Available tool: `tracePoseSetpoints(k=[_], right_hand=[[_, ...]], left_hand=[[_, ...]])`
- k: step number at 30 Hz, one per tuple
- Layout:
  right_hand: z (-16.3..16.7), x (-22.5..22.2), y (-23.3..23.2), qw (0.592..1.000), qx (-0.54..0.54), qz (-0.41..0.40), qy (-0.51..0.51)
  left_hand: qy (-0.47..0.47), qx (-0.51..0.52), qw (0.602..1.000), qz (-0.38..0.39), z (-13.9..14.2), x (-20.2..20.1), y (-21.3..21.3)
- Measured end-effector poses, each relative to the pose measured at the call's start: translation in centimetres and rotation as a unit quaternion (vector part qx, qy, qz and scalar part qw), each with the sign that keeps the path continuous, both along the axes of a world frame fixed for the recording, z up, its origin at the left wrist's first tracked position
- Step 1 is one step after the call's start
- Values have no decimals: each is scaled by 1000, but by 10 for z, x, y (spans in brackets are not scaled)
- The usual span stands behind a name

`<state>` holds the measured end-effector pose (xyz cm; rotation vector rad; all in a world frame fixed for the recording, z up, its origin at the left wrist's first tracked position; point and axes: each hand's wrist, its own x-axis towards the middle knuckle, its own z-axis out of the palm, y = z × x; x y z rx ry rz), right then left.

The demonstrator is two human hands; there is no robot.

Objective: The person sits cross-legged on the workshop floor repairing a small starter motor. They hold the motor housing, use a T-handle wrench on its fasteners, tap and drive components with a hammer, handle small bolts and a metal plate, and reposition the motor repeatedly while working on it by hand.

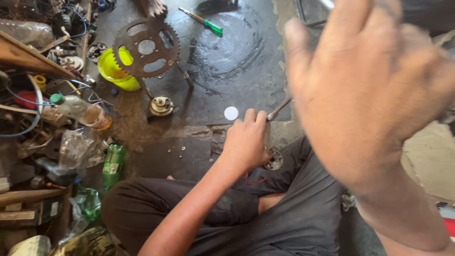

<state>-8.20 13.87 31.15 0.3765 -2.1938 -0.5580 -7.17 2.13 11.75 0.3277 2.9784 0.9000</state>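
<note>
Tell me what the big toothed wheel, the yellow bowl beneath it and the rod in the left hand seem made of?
The big round toothed sprocket wheel looks like steel, dull brown and probably rusty or greasy. The yellow bowl looks plastic: bright, smooth, slightly glossy. The thin grey rod in the left hand seems bare metal, with a pale sheen.

Yellow bowl (113, 71); green-handled screwdriver (206, 22)
</note>
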Motion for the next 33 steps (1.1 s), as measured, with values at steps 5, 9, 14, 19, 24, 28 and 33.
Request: tracePoseSetpoints(k=[5, 9, 14, 19, 24, 28, 33], right_hand=[[-15, -15, 15, 998, -20, 49, 25], [-18, -20, 30, 971, -107, 209, -53], [-12, -24, 34, 954, -125, 258, -90], [-8, -24, 34, 955, -109, 264, -83], [-10, -22, 40, 965, -74, 247, -44], [-10, -21, 43, 969, -53, 239, -15], [-7, -22, 46, 964, -46, 263, -7]], left_hand=[[53, 59, 996, -51, -11, -5, -11], [54, 47, 995, -73, -15, -9, -10], [34, 32, 996, -80, -13, -10, -12], [28, 36, 996, -80, -9, -10, -11], [28, 35, 995, -85, -9, -9, -9], [38, 36, 995, -86, -11, -7, -7], [34, 38, 995, -80, -12, -4, -6]])
